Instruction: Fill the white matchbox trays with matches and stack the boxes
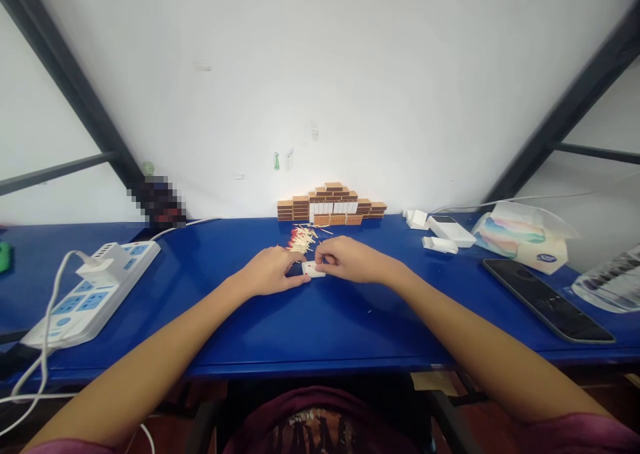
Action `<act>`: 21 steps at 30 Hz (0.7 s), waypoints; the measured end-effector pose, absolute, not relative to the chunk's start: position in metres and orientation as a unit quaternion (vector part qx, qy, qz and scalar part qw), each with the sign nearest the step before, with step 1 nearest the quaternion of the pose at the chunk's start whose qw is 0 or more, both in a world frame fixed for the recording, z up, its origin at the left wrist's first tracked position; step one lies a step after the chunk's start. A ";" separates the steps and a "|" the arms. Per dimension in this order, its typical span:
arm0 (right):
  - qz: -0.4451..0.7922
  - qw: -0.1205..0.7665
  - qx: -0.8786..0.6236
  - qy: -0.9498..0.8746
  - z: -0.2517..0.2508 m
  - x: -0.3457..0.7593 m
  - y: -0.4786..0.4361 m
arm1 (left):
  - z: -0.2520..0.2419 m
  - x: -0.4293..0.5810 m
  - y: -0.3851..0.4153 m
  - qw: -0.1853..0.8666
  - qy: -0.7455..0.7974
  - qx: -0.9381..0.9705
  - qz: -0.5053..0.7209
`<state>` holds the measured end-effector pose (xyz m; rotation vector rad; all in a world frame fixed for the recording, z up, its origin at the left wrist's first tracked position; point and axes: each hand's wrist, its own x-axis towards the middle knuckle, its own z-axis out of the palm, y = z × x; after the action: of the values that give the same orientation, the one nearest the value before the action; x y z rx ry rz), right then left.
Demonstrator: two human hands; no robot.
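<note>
On the blue desk lies a small white matchbox tray (313, 269), right between my hands. My left hand (270, 271) grips its left end with thumb and fingers. My right hand (345, 259) has its fingers pinched together over the tray's right side; what they hold, if anything, is too small to make out. Just beyond, a loose pile of red-tipped matches (301, 239) is heaped on the desk. Behind it, stacked brown and white matchboxes (333, 204) form a stepped wall, tallest in the middle, against the white wall.
A white power strip (95, 301) with cables is at the left. To the right are white boxes (451, 231), a tissue pack (525, 234), a dark phone (547, 299) and a clear plastic bottle (607, 281). The desk's front edge (310, 367) runs close to me.
</note>
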<state>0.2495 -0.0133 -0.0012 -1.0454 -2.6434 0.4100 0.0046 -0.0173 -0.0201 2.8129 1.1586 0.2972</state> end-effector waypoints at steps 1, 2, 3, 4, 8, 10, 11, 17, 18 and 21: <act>0.142 0.140 -0.365 -0.909 -0.002 0.248 -0.014 | -0.020 0.005 -0.017 0.042 0.379 0.919 0.097; 0.144 0.145 -0.367 -0.908 -0.002 0.246 -0.014 | -0.020 0.004 -0.017 0.042 0.379 0.919 0.096; 0.145 0.147 -0.366 -0.907 -0.003 0.245 -0.015 | -0.020 0.004 -0.017 0.042 0.379 0.920 0.096; 0.146 0.146 -0.364 -0.908 -0.004 0.244 -0.016 | -0.020 0.004 -0.017 0.042 0.377 0.920 0.097; 0.156 0.130 -0.360 -0.911 -0.004 0.243 -0.018 | -0.021 0.004 -0.017 0.043 0.373 0.922 0.097; 0.151 0.132 -0.365 -0.909 0.000 0.246 -0.017 | -0.021 0.003 -0.017 0.045 0.374 0.921 0.095; 0.143 0.137 -0.370 -0.908 0.002 0.248 -0.016 | -0.022 0.003 -0.016 0.045 0.376 0.921 0.095; 0.134 0.109 -0.441 -0.881 0.015 0.278 0.000 | -0.020 0.003 -0.016 0.040 0.384 0.918 0.095; 0.155 0.085 -0.442 -0.880 0.015 0.284 0.003 | -0.019 0.002 -0.016 0.038 0.384 0.918 0.094; 0.199 0.050 -0.437 -0.876 0.013 0.293 0.008 | -0.018 0.002 -0.016 0.038 0.386 0.917 0.091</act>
<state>0.2928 0.0079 0.0131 -1.3319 -2.6664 0.6050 0.0021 -0.0159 -0.0185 2.8151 1.1830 0.2797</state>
